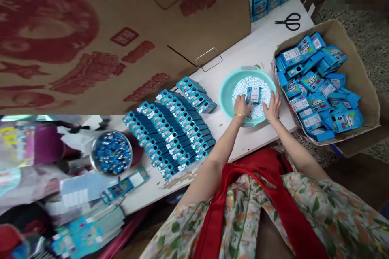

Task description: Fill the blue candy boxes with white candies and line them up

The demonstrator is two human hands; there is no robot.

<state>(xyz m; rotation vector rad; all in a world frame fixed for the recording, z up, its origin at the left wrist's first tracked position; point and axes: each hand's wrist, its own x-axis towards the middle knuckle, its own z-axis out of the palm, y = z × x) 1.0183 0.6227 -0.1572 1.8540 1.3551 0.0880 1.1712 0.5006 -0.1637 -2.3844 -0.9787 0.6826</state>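
Observation:
A teal basin (226, 89) on the white table (243, 141) holds a heap of small white pieces (261, 85). My left hand (242, 107) grips a small blue box (253, 94) over that heap, fingers curled round the box's lower edge. My right hand (272, 106) rests in the basin beside the box, fingers spread on the white pieces.
Rows of open blue boxes (173, 127) lie left of the basin. A cardboard carton (360, 77) of loose blue boxes sits at the right. Scissors (289, 21) lie at the far end. A round tub of blue items (112, 153) and large cardboard sheets (121, 28) are at the left.

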